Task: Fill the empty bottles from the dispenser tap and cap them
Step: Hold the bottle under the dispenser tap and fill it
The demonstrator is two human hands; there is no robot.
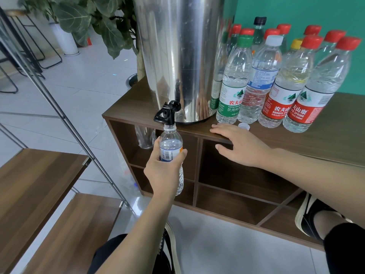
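Left hand: the left hand [166, 167] has its fingers and thumb curled around the middle of an uncapped bottle [171, 149] and holds it upright in front of the shelf unit.
Held bottle: clear plastic, with a blue and white label that shows a barcode; its open mouth sits directly below the black tap [166, 112].
Dispenser: one steel dispenser [177, 56] stands on the top of the wooden shelf unit [199, 133], and the tap sticks out over the front edge.
Right hand: the right hand [240, 144] lies flat on the front edge of the shelf top with straight, spread fingers and holds nothing.
Loose cap: one white cap [244, 125] lies on the top just behind the right hand.
Front row: four capped bottles stand to the right of the dispenser.
Green-cap bottle: the green-label bottle [233, 82] shows "农夫山" and "饮用纯净".
White-cap bottle: the white-capped bottle [260, 76] has a blue label, text too small to read.
Red-label bottles: two, the first red-label bottle [286, 82] reads "NONGFU SPRING"; the second red-label bottle [316, 86] reads "夫山泉" and "550ml".
Back rows: more capped bottles, mostly red caps, one black cap [260, 20], one yellow cap [296, 43]; exact number cannot be told.
Shelf compartment: one empty bottle [145, 137] stands in the upper left compartment.
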